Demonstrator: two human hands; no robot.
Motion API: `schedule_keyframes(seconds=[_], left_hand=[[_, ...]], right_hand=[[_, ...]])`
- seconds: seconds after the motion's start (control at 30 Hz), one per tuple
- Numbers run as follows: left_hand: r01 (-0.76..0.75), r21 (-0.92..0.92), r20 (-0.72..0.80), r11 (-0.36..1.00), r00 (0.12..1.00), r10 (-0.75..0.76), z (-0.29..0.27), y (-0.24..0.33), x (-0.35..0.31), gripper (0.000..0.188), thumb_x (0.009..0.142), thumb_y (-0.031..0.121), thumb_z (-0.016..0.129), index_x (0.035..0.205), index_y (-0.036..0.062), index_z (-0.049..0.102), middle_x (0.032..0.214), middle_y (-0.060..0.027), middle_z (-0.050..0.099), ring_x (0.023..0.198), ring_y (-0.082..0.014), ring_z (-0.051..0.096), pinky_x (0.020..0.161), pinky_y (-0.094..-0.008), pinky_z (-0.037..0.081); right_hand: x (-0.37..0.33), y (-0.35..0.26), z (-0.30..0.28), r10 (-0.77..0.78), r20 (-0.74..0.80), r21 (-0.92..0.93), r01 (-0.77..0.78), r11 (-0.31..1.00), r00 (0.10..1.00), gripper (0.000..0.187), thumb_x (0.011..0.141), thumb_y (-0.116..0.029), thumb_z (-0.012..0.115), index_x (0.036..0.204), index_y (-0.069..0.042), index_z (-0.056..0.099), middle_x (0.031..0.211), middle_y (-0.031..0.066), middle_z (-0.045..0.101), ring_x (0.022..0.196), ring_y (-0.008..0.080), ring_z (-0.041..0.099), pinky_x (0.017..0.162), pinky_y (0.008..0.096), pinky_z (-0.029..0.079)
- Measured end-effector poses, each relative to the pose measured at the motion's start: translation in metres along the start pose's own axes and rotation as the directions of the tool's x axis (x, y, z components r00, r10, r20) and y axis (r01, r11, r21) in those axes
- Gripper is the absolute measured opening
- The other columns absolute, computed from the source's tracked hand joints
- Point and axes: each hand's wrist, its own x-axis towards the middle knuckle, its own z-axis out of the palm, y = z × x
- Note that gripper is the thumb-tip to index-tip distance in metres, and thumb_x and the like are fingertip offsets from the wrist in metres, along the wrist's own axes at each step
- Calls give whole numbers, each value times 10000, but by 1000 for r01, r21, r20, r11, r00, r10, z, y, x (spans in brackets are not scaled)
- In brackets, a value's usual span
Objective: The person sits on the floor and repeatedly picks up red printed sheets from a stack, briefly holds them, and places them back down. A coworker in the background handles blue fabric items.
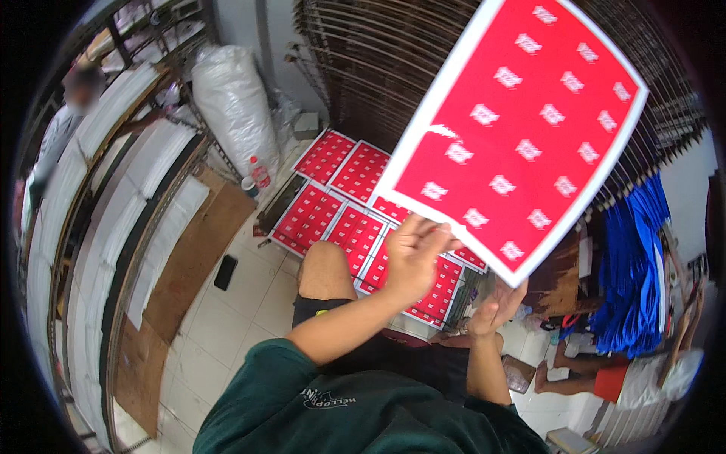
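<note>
A red printed sheet point(508, 136) with a white border and rows of small white motifs is held up at an angle in front of me. A pale streak breaks the red near its left side. My left hand point(414, 256) pinches its lower edge, thumb on the printed face. At the lowest corner, my right hand point(493, 309) has its fingers closed around the sheet, partly behind it. Below and beyond my hands, several similar red sheets point(306, 216) lie side by side in two rows on a low surface, some hidden by the raised sheet.
Tall curved stacks of white sheets point(113, 219) fill the left, beside brown board point(178, 276). A black phone point(224, 272) lies on the tiled floor. A bottle point(259, 172) stands near a plastic-wrapped bundle point(234, 106). A wire rack point(378, 68), blue straps point(631, 265) and another person point(643, 378) are beyond.
</note>
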Motion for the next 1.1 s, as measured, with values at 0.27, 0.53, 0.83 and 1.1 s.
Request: schedule_keyframes(seconds=[0.27,0.53,0.83,1.1], left_hand=[[-86,234,-449,969,874,186,-219,62,9,208,845,12,534,1052,16,515,879,-34,586,766,-99,580,657,-214,508],[134,417,-685,899,697,214,-390,32,76,193,856,32,518,1049,33,522,888,-19,517,848,-97,519,758,-247,466],[235,400,-689,886,714,122,-580,-77,226,169,824,-14,516,986,-7,565,910,-77,563,828,-157,570,769,-301,512],[259,446,-697,857,701,151,-632,-148,309,307,826,-3,521,1130,2,559,864,-87,601,736,-134,588,654,-247,515]], right_hand=[[-112,118,-109,618,-20,-595,-507,624,786,493,871,-286,511,1251,13,415,1028,204,596,964,265,583,851,371,429],[-136,145,-132,891,-335,-922,-303,-243,306,340,876,-413,435,1082,-175,564,865,169,645,860,345,614,729,439,468],[-179,205,-146,975,-193,-968,138,-208,114,396,869,-470,411,1029,-150,582,847,142,647,859,335,604,746,431,467],[-185,220,-160,978,-210,-973,97,-211,21,403,872,-468,411,999,-124,579,820,137,638,826,316,597,734,419,459]])
